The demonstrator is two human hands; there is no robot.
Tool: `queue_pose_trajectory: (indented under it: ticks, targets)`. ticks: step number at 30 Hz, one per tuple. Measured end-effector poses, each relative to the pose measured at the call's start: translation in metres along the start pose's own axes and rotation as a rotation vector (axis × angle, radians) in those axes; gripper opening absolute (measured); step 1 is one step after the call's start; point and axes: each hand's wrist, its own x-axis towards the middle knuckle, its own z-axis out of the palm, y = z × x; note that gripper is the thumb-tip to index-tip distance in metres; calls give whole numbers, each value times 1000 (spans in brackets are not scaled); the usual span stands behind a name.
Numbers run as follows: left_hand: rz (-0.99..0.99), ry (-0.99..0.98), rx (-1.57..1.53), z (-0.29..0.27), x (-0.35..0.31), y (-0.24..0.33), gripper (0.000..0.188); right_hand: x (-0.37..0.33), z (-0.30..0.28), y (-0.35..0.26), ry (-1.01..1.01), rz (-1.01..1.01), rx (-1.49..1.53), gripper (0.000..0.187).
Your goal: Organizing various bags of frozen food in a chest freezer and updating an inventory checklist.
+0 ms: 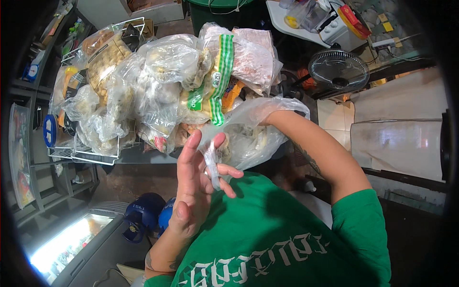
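A clear plastic bag (258, 152) hangs at the front edge of the table, with pale contents blurred by the film. Its twisted handle (211, 165) runs through the fingers of my left hand (196, 174), which hold it hooked while the index finger and thumb stretch away. My right hand (270, 118) reaches into the bag's mouth from the right; its fingers are hidden in the plastic. Just beyond lie a green-and-yellow striped package (221, 79) and an orange packet (232, 93).
Several stuffed clear bags (160, 91) crowd the table, some over a white wire rack (95, 157). A pink-toned bagged block (253, 55) lies behind. A black fan (338, 69) stands right, a green bin (224, 12) at the back, a lit freezer (71, 244) lower left.
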Motion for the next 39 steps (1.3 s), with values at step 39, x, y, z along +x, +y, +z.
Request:
queue_pose_trajectory:
  ticks: [39]
  targets:
    - [74, -50, -48, -25, -22, 6, 120, -54, 69, -40, -67, 30, 62, 36]
